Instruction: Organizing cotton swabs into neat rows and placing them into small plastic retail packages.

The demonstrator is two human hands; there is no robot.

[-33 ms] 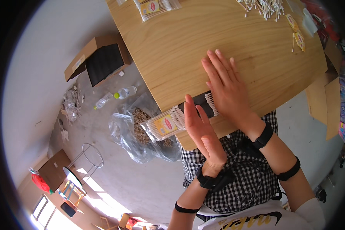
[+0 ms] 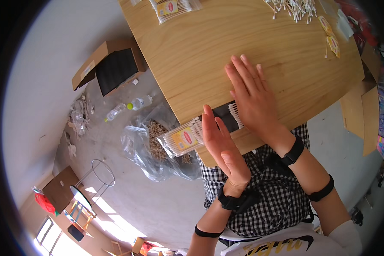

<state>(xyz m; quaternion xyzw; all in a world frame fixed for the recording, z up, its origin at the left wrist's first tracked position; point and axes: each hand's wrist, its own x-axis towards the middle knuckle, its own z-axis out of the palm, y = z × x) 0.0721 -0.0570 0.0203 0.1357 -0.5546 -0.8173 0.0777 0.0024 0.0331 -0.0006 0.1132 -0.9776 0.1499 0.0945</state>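
A clear packet of cotton swabs (image 2: pixel 180 140) with a yellow label lies at the table's near left edge, partly jutting over it. The swabs' tips poke out of its right end. My left hand (image 2: pixel 224 147) stands on edge against those tips, fingers stretched out. My right hand (image 2: pixel 256 102) lies palm down on the wooden table (image 2: pixel 192 64), fingers straight. At its left side shows a row of white cotton swab tips (image 2: pixel 234 114); the rest of that row is hidden under the hand. Between both hands lies a flat dark strip (image 2: pixel 224 117).
Loose cotton swabs (image 2: pixel 294 8) are heaped at the far right, near small yellow labels (image 2: pixel 333 46). Another swab packet (image 2: pixel 170 7) lies at the far left. Beside the table, the floor holds a plastic bag (image 2: pixel 141 145), bottles (image 2: pixel 139 102) and a cardboard box (image 2: pixel 111 51).
My left hand has shifted slightly left toward the packet, so a little more of the dark strip shows. My right hand looks nearly still.
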